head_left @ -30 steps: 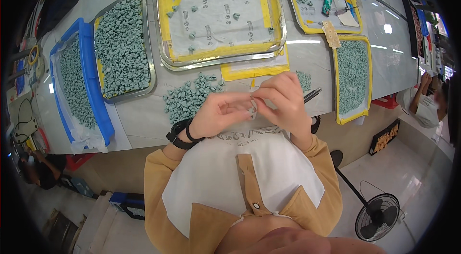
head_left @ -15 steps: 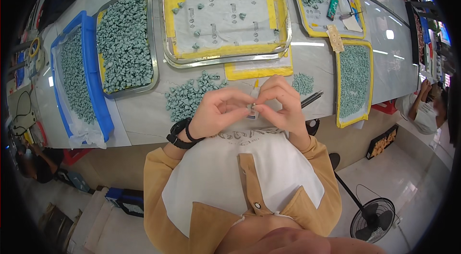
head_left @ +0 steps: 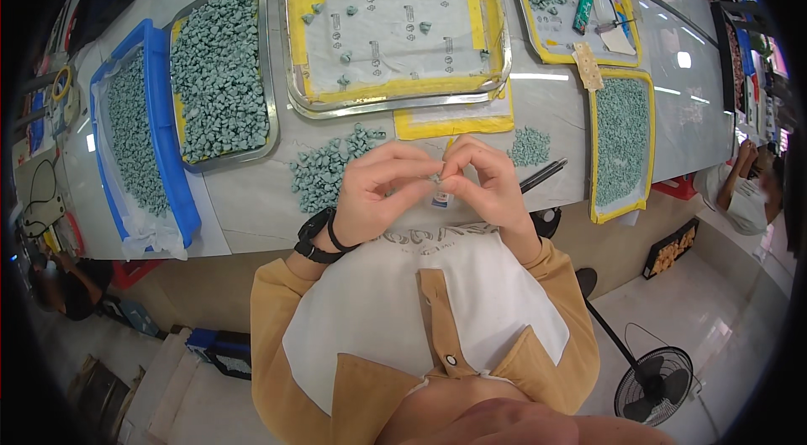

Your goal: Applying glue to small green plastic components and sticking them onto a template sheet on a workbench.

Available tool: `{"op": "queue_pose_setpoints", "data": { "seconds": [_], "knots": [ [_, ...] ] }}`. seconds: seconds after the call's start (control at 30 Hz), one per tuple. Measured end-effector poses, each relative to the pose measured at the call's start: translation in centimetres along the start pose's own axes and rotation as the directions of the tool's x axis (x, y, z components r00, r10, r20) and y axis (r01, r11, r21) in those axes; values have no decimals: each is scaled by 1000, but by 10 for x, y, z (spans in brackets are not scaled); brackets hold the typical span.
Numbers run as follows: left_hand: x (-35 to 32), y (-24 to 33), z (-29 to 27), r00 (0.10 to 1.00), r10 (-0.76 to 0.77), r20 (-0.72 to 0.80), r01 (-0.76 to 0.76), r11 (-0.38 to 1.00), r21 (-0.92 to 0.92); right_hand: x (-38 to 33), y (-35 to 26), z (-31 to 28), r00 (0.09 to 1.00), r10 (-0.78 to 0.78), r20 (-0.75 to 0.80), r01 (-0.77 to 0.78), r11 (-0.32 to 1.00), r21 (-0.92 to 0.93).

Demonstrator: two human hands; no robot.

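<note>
My left hand [head_left: 376, 191] and my right hand [head_left: 489, 184] meet over the table's near edge, fingertips pinched together. Between them sits a small grey-green piece [head_left: 436, 179], mostly covered by the fingers. Just below the fingertips, part of a small white and blue bottle [head_left: 440, 200] shows, the rest hidden by my hands. Beside my left hand lies a loose heap of larger green pieces [head_left: 324, 172]. A smaller heap of finer green pieces [head_left: 530, 146] lies beyond my right hand, with dark pen-like tools [head_left: 544, 176] close to its fingers.
A large metal tray [head_left: 399, 104] with scattered pieces stands ahead. On the left are a filled metal tray [head_left: 271, 109] and a blue bin [head_left: 172, 151]. Yellow-edged trays, one holding a green tube [head_left: 582, 10], another full of small pieces [head_left: 620, 142], stand right. A fan [head_left: 652, 384] is below.
Both hands have shifted slightly, and my left fingers have straightened somewhat over the piece. More of the bottle shows beneath the fingertips. The trays and heaps look the same.
</note>
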State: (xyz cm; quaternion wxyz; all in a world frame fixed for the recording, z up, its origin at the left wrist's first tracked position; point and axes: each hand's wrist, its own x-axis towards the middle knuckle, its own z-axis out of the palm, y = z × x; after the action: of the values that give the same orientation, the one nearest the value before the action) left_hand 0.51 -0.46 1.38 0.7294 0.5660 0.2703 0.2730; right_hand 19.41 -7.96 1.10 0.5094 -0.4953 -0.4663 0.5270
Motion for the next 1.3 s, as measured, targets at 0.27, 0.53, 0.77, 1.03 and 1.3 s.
{"op": "queue_pose_setpoints", "data": {
  "seconds": [0.27,0.53,0.77,1.03,1.3],
  "knots": [
    [3,8,3,986,165,9,-161,946,282,0,-1,0,999,41,5,-41,999,-7],
    [-1,-1,1,996,88,-34,-86,995,42,-1,-1,8,993,-69,-91,55,988,-144],
    [-1,-4,1,999,16,-35,-21,988,-154,-3,-9,10,962,-226,-154,162,924,-348],
    [-2,1,-1,999,-18,-38,16,999,-35,-1,-13,12,907,-404,-116,263,760,-594],
    [-1,-3,-1,999,-1,-42,-2,999,-52,-1,-11,12,907,-410,-92,275,745,-607]
  ]
}}
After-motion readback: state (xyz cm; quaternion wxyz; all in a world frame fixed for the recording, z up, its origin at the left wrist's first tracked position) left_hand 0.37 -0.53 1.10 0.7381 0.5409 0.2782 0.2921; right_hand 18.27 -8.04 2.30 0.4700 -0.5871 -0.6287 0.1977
